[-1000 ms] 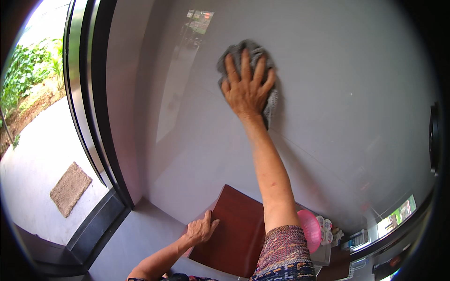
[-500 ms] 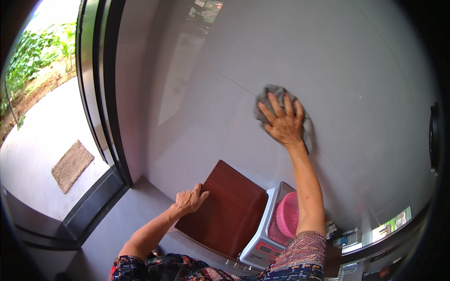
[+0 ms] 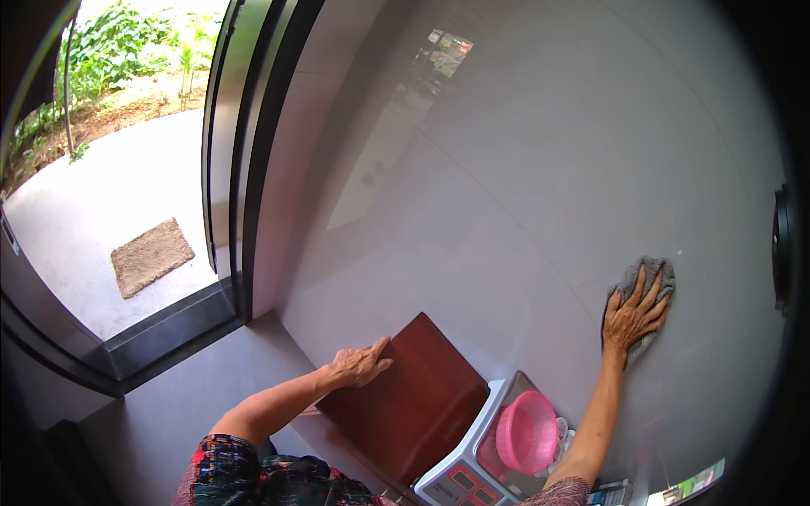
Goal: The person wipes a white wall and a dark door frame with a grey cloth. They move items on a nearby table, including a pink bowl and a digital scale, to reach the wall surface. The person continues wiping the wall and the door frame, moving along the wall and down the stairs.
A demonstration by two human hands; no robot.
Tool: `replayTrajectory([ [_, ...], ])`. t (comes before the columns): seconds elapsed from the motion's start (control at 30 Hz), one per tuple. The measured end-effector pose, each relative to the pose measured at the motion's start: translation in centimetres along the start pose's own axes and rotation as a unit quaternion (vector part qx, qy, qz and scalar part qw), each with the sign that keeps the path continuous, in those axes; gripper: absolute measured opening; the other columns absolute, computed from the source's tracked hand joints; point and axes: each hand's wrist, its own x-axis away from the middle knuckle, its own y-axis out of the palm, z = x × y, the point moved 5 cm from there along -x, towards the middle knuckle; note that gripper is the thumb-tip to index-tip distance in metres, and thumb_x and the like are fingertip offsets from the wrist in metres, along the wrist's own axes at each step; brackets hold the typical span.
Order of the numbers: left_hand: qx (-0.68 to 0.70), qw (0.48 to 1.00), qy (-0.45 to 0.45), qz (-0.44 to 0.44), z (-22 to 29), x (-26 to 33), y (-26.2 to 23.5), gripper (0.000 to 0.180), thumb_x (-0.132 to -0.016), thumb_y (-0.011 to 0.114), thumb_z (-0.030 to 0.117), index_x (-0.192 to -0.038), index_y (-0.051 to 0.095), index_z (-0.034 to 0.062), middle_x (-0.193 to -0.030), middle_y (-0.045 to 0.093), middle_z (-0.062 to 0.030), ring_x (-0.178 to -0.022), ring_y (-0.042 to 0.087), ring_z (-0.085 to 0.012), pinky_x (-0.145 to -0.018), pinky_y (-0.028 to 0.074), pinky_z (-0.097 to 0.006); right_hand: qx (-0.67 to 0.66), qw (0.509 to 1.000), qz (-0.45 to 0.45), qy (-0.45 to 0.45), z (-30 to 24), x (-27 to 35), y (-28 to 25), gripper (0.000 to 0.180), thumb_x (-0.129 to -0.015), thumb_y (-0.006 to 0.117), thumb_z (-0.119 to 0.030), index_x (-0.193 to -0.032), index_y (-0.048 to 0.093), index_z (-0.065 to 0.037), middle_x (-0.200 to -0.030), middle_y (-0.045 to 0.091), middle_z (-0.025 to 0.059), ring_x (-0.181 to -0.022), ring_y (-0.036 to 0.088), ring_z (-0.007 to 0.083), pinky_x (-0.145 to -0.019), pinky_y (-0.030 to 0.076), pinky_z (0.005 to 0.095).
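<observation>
A crumpled grey cloth (image 3: 666,274) lies against the smooth grey tiled wall (image 3: 472,253), pressed there by my right hand (image 3: 631,322), its fingers spread over it. My left hand (image 3: 359,364) rests at the left edge of a dark red-brown wooden top (image 3: 413,396), with index finger and thumb apart and the other fingers partly hidden. To the right of that top, nearest my right forearm, stands a white weighing scale (image 3: 462,460) with a red-framed panel. A pink plastic basket (image 3: 530,430) sits on the scale's tray.
On the left, a dark-framed doorway (image 3: 253,152) opens onto pale paving with a brown doormat (image 3: 152,257) and green plants (image 3: 126,51) beyond. A black round-edged fixture (image 3: 780,249) is at the far right of the wall. Small items (image 3: 612,492) stand behind my right forearm.
My right hand has slid the cloth along the wall to the right and downward. My left hand stays at the wooden top's edge, its index finger now straighter. The whole view has shifted.
</observation>
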Motion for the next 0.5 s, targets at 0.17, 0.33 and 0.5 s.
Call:
replayTrajectory([
  [0.17,0.033,0.999,-0.006,-0.021,0.1,-0.3,0.2,0.059,-0.096,0.037,0.047,-0.142,0.023,0.0134,-0.125,0.054,-0.0209,-0.110,0.055,-0.0407,-0.088,0.046,-0.050,0.040,0.995,0.024,0.088,-5.7,-5.7,1.5,0.060,-0.084,0.055,-0.039,-0.141,0.039,-0.029,-0.150,0.030,0.0047,-0.127,0.034,0.0388,-0.097,0.029,0.0554],
  [0.33,0.073,0.997,-0.006,-0.031,-0.9,-1.2,1.4,0.067,-0.094,0.041,0.047,-0.146,0.017,0.0130,-0.129,0.049,-0.0235,-0.110,0.054,-0.0433,-0.089,0.045,-0.051,0.061,0.988,0.034,0.136,-18.2,-14.1,2.6,0.057,-0.080,0.057,-0.039,-0.135,0.047,-0.028,-0.145,0.038,0.0086,-0.123,0.038,0.0421,-0.093,0.031,0.0576],
  [0.5,0.093,0.993,0.018,-0.065,-0.3,-1.0,1.3,0.071,-0.094,0.043,0.046,-0.147,0.013,0.0089,-0.124,0.050,-0.0233,-0.108,0.055,-0.0409,-0.089,0.046,-0.050,0.008,0.994,0.071,0.079,-27.8,-18.1,2.6,0.056,-0.078,0.055,-0.037,-0.132,0.047,-0.027,-0.143,0.040,0.0106,-0.123,0.038,0.0434,-0.093,0.031,0.0584],
])
